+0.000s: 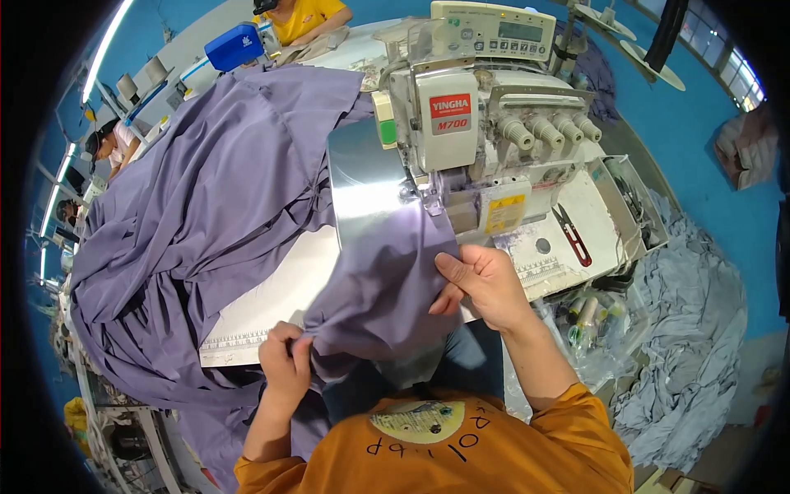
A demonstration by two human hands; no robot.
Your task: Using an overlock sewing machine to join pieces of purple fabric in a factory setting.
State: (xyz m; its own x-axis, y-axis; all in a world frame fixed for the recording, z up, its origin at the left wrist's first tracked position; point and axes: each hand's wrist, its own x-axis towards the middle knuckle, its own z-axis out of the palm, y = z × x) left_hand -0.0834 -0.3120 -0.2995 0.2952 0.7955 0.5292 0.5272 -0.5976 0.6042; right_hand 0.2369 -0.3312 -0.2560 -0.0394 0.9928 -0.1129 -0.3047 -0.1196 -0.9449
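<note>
A purple fabric piece (391,284) hangs from the overlock sewing machine (448,123) over the table's front edge, its far end lying at the presser foot area. My left hand (285,354) is closed on the near left edge of this fabric. Farther right, my right hand (487,284) pinches its right edge between thumb and fingers, just in front of the machine. A shiny metal plate (368,198) lies left of the needle area. Red-handled thread snips (573,236) rest on the white table to the right, beside a small round grey disc (543,245).
A large heap of purple fabric (206,165) covers the table's left side and hangs over its edge. At right are a narrow tool box (632,202), a clear plastic bag (588,329) and piled grey fabric (691,329). A co-worker in yellow (309,18) sits beyond.
</note>
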